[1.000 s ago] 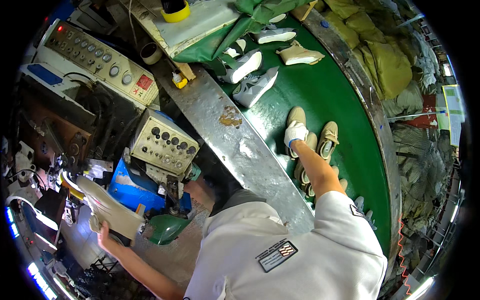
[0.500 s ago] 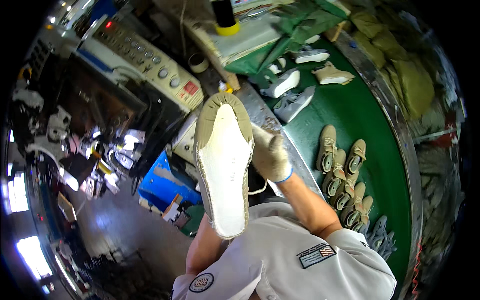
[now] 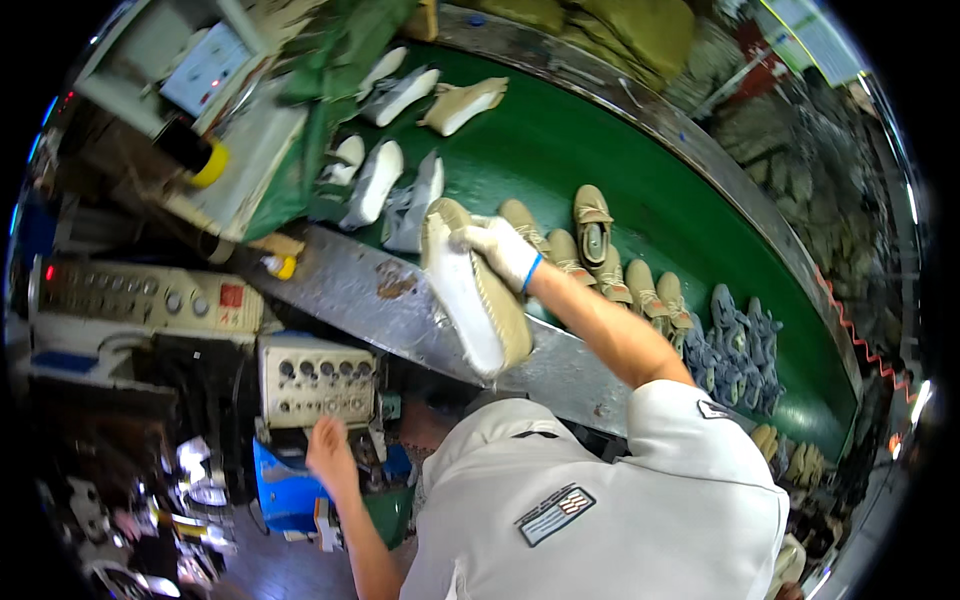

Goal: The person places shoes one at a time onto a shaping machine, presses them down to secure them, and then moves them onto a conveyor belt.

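Observation:
My right hand (image 3: 505,250), in a white glove with a blue cuff, is shut on a tan shoe (image 3: 475,300) with a white sole. It holds the shoe sole-up over the metal rim (image 3: 350,290) of the green conveyor belt (image 3: 560,150). My bare left hand (image 3: 330,455) hangs low just under a beige control box (image 3: 318,380), fingers loose and holding nothing. More tan shoes (image 3: 590,225) lie on the belt right behind the held one.
White and grey shoes (image 3: 375,180) lie at the belt's far left, and grey-blue shoes (image 3: 735,345) at its right. A long control panel (image 3: 140,300) with knobs sits at left. A yellow-and-black roll (image 3: 195,155) stands on a shelf. Olive fabric (image 3: 620,30) is piled beyond the belt.
The tan shoe has travelled from the machine at lower left up to the belt's rim. My left hand let go of it and dropped below the control box.

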{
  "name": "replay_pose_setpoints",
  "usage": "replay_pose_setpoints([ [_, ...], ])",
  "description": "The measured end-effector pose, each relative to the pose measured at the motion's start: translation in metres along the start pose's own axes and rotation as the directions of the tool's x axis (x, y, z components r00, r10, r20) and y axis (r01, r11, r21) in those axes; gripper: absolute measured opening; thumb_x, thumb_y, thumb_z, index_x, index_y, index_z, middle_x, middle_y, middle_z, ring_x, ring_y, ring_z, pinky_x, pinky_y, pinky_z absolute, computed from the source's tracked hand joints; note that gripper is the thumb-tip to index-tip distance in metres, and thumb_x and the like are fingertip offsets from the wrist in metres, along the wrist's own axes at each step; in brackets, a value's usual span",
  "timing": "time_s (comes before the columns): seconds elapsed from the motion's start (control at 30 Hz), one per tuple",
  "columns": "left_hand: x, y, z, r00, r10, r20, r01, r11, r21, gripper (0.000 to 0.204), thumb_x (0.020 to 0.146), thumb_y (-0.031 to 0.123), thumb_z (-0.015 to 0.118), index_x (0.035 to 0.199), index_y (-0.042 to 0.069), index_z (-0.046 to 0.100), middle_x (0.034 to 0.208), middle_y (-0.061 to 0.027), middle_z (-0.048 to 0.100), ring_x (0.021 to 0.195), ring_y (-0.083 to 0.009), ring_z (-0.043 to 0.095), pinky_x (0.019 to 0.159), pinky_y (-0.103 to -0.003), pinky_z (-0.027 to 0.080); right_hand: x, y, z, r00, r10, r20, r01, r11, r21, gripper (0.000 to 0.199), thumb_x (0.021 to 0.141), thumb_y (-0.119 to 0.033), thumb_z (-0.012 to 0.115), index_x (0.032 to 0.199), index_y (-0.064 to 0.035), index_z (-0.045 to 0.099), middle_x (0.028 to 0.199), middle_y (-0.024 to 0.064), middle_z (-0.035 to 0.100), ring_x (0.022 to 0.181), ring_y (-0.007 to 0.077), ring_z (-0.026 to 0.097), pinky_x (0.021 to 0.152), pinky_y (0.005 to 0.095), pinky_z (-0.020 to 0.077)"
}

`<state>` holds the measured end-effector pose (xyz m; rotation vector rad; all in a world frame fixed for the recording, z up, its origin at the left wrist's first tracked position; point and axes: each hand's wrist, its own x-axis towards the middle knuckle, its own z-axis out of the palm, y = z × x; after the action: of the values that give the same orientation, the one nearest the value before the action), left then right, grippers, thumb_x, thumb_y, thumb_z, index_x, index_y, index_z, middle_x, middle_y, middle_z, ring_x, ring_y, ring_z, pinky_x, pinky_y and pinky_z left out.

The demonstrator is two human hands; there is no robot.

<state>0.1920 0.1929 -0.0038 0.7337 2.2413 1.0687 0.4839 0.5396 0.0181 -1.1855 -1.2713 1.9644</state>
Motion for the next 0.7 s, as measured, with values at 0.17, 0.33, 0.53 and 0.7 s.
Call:
replay_pose_setpoints([
  [0.17, -0.030, -0.035, -0.062, 0.974, 0.187, -0.129, -0.034, 0.680, 0.733, 0.034, 0.094, 0.023, 0.066, 0.114, -0.005, 0.066, 0.108, -0.0238, 0.070, 0.098, -0.0427, 0.067, 0.083, -0.048, 0.053, 0.106, 0.015, -0.181, 0.923, 0.193, -0.332, -0.383, 0.403, -0.831, 0.065, 0.084, -0.056, 0.067, 0.114, 0.0011, 0.072, 0.114, 0.0201, 0.072, 0.100, 0.0323, 0.071, 0.086, 0.0393, 0.0546],
  [0.33, -0.070, -0.034, -0.067, 0.948, 0.318, 0.017, -0.121, 0.311, 0.943, 0.036, 0.096, 0.028, 0.065, 0.114, -0.004, 0.067, 0.104, -0.0211, 0.071, 0.097, -0.0395, 0.066, 0.090, -0.050, 0.052, 0.177, 0.079, -0.244, 0.888, 0.292, -0.356, -0.300, -0.220, -0.928, 0.064, 0.086, -0.059, 0.065, 0.123, -0.0076, 0.071, 0.129, 0.0172, 0.067, 0.118, 0.0343, 0.066, 0.093, 0.0479, 0.0547],
  [0.53, -0.062, -0.030, -0.051, 0.937, 0.343, 0.071, -0.164, 0.249, 0.955, 0.023, 0.096, 0.023, 0.065, 0.101, 0.000, 0.069, 0.098, -0.0194, 0.072, 0.093, -0.0396, 0.066, 0.086, -0.053, 0.050, 0.305, 0.061, -0.227, 0.916, 0.057, -0.398, -0.402, 0.115, -0.909, 0.059, 0.083, -0.057, 0.067, 0.111, -0.0052, 0.076, 0.114, 0.0199, 0.073, 0.107, 0.0354, 0.071, 0.085, 0.0490, 0.0579],
  [0.7, -0.038, -0.006, -0.038, 0.964, 0.261, 0.052, -0.140, 0.329, 0.934, 0.023, 0.097, 0.023, 0.062, 0.095, 0.005, 0.075, 0.101, -0.0124, 0.074, 0.095, -0.0363, 0.066, 0.089, -0.051, 0.049, 0.453, 0.081, -0.235, 0.760, 0.057, -0.647, -0.343, 0.881, -0.325, 0.076, 0.076, -0.054, 0.079, 0.124, 0.0035, 0.066, 0.123, 0.0243, 0.069, 0.115, 0.0380, 0.066, 0.098, 0.0419, 0.0511],
])
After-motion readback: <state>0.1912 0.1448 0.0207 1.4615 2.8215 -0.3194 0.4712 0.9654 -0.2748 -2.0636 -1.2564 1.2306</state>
